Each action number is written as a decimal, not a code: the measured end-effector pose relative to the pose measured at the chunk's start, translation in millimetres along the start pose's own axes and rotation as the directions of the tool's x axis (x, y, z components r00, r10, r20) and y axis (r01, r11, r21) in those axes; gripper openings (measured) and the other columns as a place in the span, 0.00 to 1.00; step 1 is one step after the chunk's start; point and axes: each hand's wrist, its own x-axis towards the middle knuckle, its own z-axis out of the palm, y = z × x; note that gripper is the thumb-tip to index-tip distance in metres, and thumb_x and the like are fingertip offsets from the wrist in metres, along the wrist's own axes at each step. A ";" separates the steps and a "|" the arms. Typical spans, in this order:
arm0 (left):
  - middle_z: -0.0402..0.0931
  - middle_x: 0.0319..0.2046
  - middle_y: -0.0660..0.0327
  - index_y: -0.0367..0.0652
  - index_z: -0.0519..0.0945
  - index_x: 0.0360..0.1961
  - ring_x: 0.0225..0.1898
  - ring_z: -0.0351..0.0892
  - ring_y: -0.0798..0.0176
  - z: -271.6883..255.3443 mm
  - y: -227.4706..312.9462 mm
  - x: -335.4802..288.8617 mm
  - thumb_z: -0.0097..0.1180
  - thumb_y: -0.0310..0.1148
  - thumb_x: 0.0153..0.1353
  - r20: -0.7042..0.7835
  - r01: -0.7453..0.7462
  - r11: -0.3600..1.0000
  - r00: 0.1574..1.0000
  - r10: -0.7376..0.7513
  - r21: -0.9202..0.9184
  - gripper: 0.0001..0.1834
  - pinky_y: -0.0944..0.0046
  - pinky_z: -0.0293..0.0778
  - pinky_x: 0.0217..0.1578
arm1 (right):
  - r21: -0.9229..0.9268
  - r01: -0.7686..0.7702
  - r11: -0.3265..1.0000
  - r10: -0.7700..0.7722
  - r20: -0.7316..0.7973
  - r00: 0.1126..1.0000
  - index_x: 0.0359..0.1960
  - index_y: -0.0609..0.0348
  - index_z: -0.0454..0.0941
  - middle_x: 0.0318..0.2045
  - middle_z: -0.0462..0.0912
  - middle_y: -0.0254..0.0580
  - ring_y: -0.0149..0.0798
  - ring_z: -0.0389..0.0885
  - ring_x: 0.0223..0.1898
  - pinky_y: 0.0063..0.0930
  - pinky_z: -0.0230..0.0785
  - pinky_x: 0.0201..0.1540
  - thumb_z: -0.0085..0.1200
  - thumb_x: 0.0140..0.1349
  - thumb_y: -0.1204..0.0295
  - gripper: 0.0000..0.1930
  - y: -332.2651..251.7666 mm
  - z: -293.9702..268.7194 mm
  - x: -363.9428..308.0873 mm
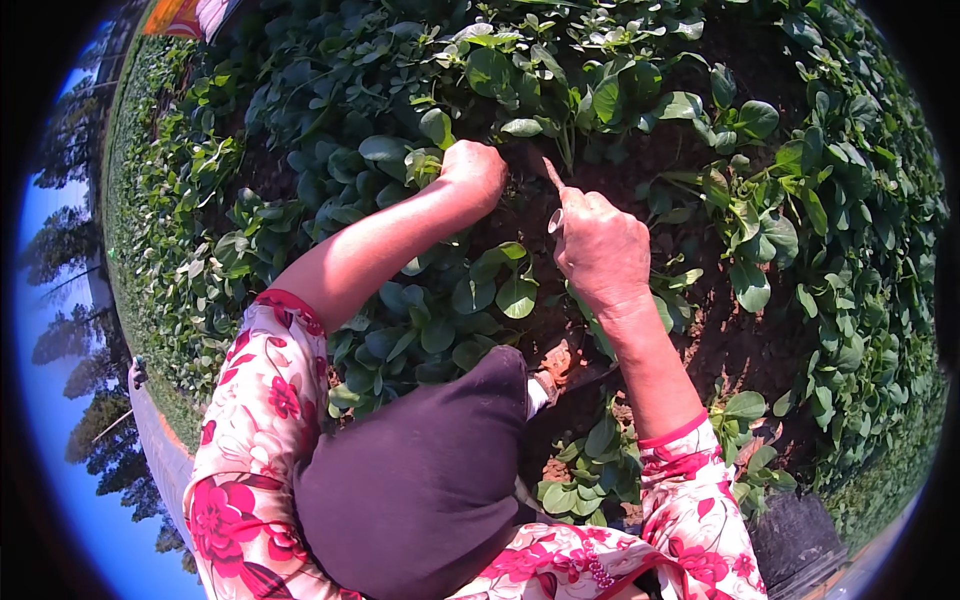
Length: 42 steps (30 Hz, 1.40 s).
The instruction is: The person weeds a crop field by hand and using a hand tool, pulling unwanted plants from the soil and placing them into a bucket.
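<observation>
Among low leafy green plants (497,75), my left hand (475,172) is closed with its fingers curled down toward the soil; what they grip is hidden. Leaves (423,165) touch or lie just beside its wrist. My right hand (605,245), to the right and slightly nearer, is wrapped round a narrow tool that looks like a small knife (549,172). Its thin brownish end points away from me toward the dark soil between the two hands. A pale metal ring or tube end shows at the near side of my right fist. Upright stems (567,145) stand just beyond the knife.
Rows of leafy plants (850,180) spread on both sides, with bare reddish soil (735,345) between. My dark-trousered knee (425,470) and a shoe (552,372) are close below. A black crate-like object (795,545) lies lower right; an orange and white bag (185,18) is far left.
</observation>
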 end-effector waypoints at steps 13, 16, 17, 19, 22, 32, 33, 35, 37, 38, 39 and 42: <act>0.80 0.30 0.54 0.45 0.79 0.34 0.30 0.82 0.51 31.7 -66.8 39.8 0.53 0.33 0.52 -0.450 -0.280 0.954 0.843 0.296 0.104 0.09 0.52 0.77 0.27 | 0.095 0.024 0.995 -0.015 -0.098 0.995 0.36 0.54 0.79 0.25 0.80 0.42 0.48 0.82 0.27 0.39 0.76 0.29 0.56 0.53 0.74 0.08 -2.3 8.8 21.2; 0.79 0.34 0.52 0.44 0.77 0.37 0.32 0.82 0.48 37.1 -69.8 34.1 0.52 0.32 0.53 -0.483 -0.283 0.941 0.860 0.165 -0.183 0.10 0.50 0.77 0.30 | 0.068 0.040 0.997 -0.034 -0.077 0.996 0.33 0.54 0.78 0.26 0.81 0.43 0.48 0.83 0.28 0.39 0.77 0.31 0.55 0.52 0.75 0.06 -4.3 10.2 42.1; 0.79 0.35 0.52 0.43 0.77 0.37 0.32 0.82 0.48 39.6 -68.4 30.8 0.52 0.32 0.53 -0.514 -0.270 0.941 0.848 0.130 -0.207 0.10 0.49 0.77 0.30 | 0.047 0.027 0.999 -0.024 -0.060 0.998 0.33 0.54 0.78 0.26 0.81 0.43 0.48 0.83 0.29 0.39 0.77 0.32 0.55 0.52 0.75 0.06 -4.6 10.5 48.0; 0.76 0.43 0.49 0.42 0.77 0.38 0.33 0.82 0.48 42.7 -65.4 26.3 0.51 0.31 0.54 -0.585 -0.285 0.942 0.800 0.132 -0.176 0.10 0.49 0.78 0.30 | 0.009 -0.054 0.998 0.054 -0.018 0.998 0.31 0.55 0.78 0.27 0.82 0.43 0.48 0.83 0.31 0.40 0.77 0.33 0.56 0.52 0.75 0.05 -3.5 10.1 54.3; 0.72 0.51 0.47 0.43 0.77 0.40 0.32 0.82 0.49 42.7 -61.1 27.2 0.49 0.29 0.54 -0.590 -0.376 0.926 0.749 0.300 -0.006 0.12 0.52 0.79 0.28 | 0.053 -0.143 0.988 0.144 -0.011 0.990 0.32 0.54 0.80 0.29 0.84 0.45 0.49 0.84 0.32 0.41 0.77 0.36 0.55 0.51 0.76 0.07 0.7 10.4 53.7; 0.76 0.50 0.49 0.44 0.75 0.55 0.37 0.84 0.52 12.5 -45.3 61.5 0.49 0.33 0.60 -0.480 0.061 0.996 0.877 -0.019 0.072 0.20 0.56 0.79 0.31 | 0.145 -0.197 0.970 0.191 0.058 0.980 0.33 0.55 0.81 0.29 0.84 0.47 0.51 0.83 0.34 0.42 0.77 0.38 0.54 0.49 0.76 0.09 -3.8 30.3 53.0; 0.78 0.47 0.49 0.44 0.78 0.50 0.36 0.84 0.52 9.6 -49.9 63.2 0.50 0.33 0.59 -0.445 0.057 0.998 0.894 -0.046 0.012 0.18 0.55 0.79 0.32 | 0.156 -0.188 0.970 0.184 0.036 0.982 0.34 0.55 0.82 0.30 0.84 0.47 0.50 0.83 0.35 0.41 0.77 0.39 0.54 0.49 0.76 0.10 -2.3 29.2 52.0; 0.82 0.40 0.50 0.42 0.83 0.42 0.36 0.85 0.51 5.6 -55.7 65.1 0.53 0.32 0.57 -0.301 0.006 0.993 0.953 -0.043 -0.121 0.13 0.54 0.80 0.33 | 0.179 -0.187 0.966 0.181 0.051 0.982 0.34 0.56 0.82 0.30 0.84 0.47 0.50 0.83 0.34 0.41 0.77 0.39 0.54 0.49 0.76 0.10 1.3 27.5 51.3; 0.83 0.36 0.53 0.44 0.85 0.36 0.37 0.85 0.54 2.8 -59.7 66.3 0.54 0.32 0.57 -0.323 0.022 0.991 0.944 -0.063 -0.130 0.10 0.56 0.80 0.35 | 0.184 -0.196 0.963 0.193 0.032 0.981 0.34 0.56 0.82 0.29 0.84 0.46 0.50 0.83 0.34 0.40 0.77 0.39 0.55 0.48 0.76 0.10 3.8 30.6 55.3; 0.84 0.34 0.54 0.44 0.86 0.34 0.38 0.85 0.55 1.6 -61.2 66.7 0.54 0.32 0.56 -0.341 0.043 0.990 0.936 -0.087 -0.135 0.10 0.57 0.80 0.35 | 0.213 -0.188 0.959 0.185 0.032 0.982 0.33 0.56 0.82 0.28 0.84 0.46 0.51 0.83 0.34 0.41 0.77 0.39 0.55 0.48 0.76 0.09 3.0 35.8 60.7; 0.84 0.35 0.54 0.44 0.85 0.35 0.39 0.85 0.55 -0.3 -61.2 67.8 0.54 0.33 0.56 -0.314 0.058 0.990 0.945 -0.095 -0.126 0.10 0.58 0.80 0.37 | 0.230 -0.200 0.952 0.198 0.033 0.980 0.33 0.56 0.82 0.28 0.84 0.47 0.51 0.83 0.33 0.41 0.77 0.38 0.55 0.48 0.75 0.09 -0.4 44.2 69.0; 0.84 0.37 0.57 0.48 0.86 0.36 0.41 0.85 0.57 -2.1 -60.7 69.2 0.54 0.34 0.57 -0.261 0.044 0.985 0.962 -0.086 -0.165 0.10 0.58 0.80 0.37 | 0.174 -0.219 0.960 0.209 0.074 0.975 0.29 0.54 0.82 0.26 0.83 0.48 0.52 0.83 0.32 0.44 0.77 0.36 0.55 0.50 0.72 0.06 -7.3 72.2 97.7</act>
